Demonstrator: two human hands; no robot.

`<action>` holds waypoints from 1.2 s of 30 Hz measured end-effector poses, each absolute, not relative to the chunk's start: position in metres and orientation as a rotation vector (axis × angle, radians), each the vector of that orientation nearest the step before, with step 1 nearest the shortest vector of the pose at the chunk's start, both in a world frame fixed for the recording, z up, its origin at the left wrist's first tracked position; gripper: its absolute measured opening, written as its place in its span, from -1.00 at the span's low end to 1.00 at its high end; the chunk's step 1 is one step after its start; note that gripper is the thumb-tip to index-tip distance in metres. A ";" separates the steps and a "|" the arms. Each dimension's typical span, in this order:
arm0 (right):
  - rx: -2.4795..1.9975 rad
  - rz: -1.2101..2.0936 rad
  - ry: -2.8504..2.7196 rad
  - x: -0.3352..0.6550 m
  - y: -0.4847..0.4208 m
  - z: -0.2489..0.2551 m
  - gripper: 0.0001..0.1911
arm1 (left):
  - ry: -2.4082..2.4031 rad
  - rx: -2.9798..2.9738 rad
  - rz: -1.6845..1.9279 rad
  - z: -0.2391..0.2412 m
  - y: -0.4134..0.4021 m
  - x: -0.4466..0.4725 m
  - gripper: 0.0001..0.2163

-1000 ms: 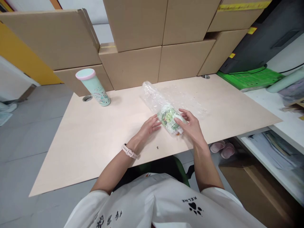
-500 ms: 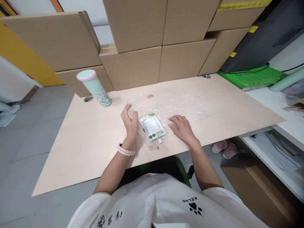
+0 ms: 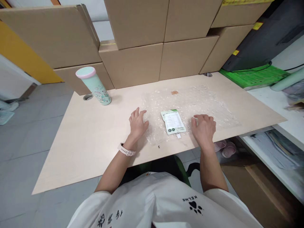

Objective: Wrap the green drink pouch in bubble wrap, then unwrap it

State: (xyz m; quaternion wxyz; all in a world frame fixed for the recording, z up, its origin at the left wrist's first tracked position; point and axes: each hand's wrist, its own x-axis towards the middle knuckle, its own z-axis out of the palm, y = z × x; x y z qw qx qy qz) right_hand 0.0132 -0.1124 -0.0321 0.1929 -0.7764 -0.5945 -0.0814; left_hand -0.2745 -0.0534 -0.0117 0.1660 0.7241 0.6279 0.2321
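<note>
A sheet of clear bubble wrap [image 3: 158,99] lies spread over the table. On it rests a white and green spouted pouch [image 3: 174,122], flat, with its white cap [image 3: 178,136] towards me. My left hand [image 3: 138,124], with a pale pink band on the wrist, is at the wrap's left edge; its fingers are apart and curved. My right hand [image 3: 204,129] is to the right of the pouch, its fingers curled down on the wrap and closed on it. Its fingertips are partly hidden.
A mint green tumbler [image 3: 96,87] with a pink rim stands at the back left. Cardboard boxes [image 3: 137,66] are stacked along the back. A green crate [image 3: 255,77] is at the right, beside a white shelf [image 3: 268,98]. A small dark mark [image 3: 159,146] shows near the table's front edge.
The bubble wrap and the pouch on it have shifted to the right along with my right hand. My left hand has also moved a little right.
</note>
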 end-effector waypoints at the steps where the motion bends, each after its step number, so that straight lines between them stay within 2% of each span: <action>1: -2.125 -0.190 -1.695 0.003 -0.112 -0.030 -0.53 | 1.802 2.129 0.609 -0.011 -0.054 -0.274 -0.52; 5: -1.960 0.019 -1.894 -0.036 -0.107 -0.029 -0.44 | 1.575 2.386 0.355 -0.008 -0.058 -0.271 -0.49; 10: -1.996 0.157 -1.835 -0.044 -0.097 -0.038 -0.27 | 1.261 2.383 -0.062 -0.014 -0.058 -0.272 -0.06; 16: -1.870 0.407 -1.636 -0.040 -0.091 -0.037 -0.22 | 1.256 2.336 -0.104 -0.017 -0.056 -0.272 0.05; 19: -1.775 0.561 -1.531 -0.040 -0.089 -0.035 -0.33 | 1.236 2.300 -0.062 -0.016 -0.055 -0.273 0.05; 22: -1.635 0.718 -1.466 -0.038 -0.087 -0.034 -0.53 | 1.199 2.201 0.110 -0.017 -0.053 -0.277 -0.04; 25: -1.505 0.812 -1.315 -0.037 -0.087 -0.030 -0.63 | 1.254 1.971 0.446 -0.021 -0.048 -0.281 -0.42; 27: -1.426 0.831 -1.219 -0.041 -0.089 -0.026 -0.65 | 1.322 1.840 0.627 -0.024 -0.044 -0.283 -0.58; 31: -1.259 1.035 -1.073 -0.062 -0.091 -0.021 -0.61 | 1.400 1.709 0.812 -0.029 -0.040 -0.283 -0.57; 36: -1.155 1.229 -1.025 -0.095 -0.085 -0.040 -0.61 | 1.505 1.644 0.904 -0.029 -0.041 -0.281 -0.62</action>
